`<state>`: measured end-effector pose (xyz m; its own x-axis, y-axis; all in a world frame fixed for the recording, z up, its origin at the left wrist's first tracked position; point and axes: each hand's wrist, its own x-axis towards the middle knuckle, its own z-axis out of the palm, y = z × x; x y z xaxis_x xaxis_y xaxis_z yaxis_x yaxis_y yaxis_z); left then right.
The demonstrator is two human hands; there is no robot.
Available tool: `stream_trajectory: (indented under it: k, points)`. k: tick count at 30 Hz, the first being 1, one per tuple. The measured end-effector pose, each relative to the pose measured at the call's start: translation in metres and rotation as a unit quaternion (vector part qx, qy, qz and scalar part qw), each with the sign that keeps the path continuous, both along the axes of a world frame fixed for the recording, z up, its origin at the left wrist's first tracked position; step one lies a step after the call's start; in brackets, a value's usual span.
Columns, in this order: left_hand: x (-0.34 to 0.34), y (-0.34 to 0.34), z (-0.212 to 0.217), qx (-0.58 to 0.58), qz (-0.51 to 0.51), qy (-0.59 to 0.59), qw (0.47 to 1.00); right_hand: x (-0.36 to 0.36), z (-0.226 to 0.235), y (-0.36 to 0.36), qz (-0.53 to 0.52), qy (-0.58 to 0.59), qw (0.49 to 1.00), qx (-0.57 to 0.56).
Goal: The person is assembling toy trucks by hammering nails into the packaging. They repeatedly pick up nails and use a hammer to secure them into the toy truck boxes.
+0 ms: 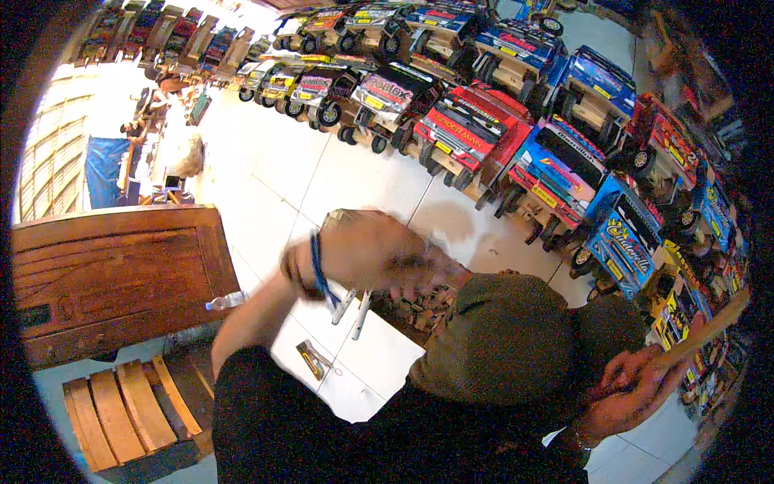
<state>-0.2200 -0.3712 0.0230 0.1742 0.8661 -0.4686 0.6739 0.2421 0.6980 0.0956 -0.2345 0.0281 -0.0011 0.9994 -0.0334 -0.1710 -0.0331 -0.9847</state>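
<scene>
My left hand [379, 254], with a dark blue band at its wrist, is raised over the floor and smeared by motion. Its fingers cannot be read clearly, nor whether they hold anything. Below it lies a heap of small brown pieces [415, 310], partly covered by the hand and dark brown cloth [500, 339]. Two slim whitish rods [362, 315] sit beside the heap. A metal tool with a yellowish part [310, 360] rests on white tile. At the right, my right hand [633, 391] is wrapped round a pale wooden stick [709, 327].
Rows of colourful wooden toy trucks [468, 129] stand on the tiled floor [306, 173] ahead and curve to the right. A brown wooden panel [121, 274] is at the left, beside a plastic bottle [227, 302]. Several curved slats [133, 403] lie lower left.
</scene>
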Motion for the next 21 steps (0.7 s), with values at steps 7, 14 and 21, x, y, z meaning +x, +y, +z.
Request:
stream_trajectory:
  k: [7,14,21]
  points:
    - [0.128,-0.145,-0.174,-0.082,0.218,0.201,0.952,0.001,-0.001,0.002,-0.036,-0.107,0.994,-0.005]
    - [0.142,-0.172,-0.218,-0.018,0.354,0.22,0.909,0.006,0.001,0.004,-0.04,-0.13,0.991,0.007]
    - [0.14,-0.181,-0.195,0.011,0.336,0.218,0.916,0.009,-0.002,0.005,-0.013,-0.064,0.998,0.014]
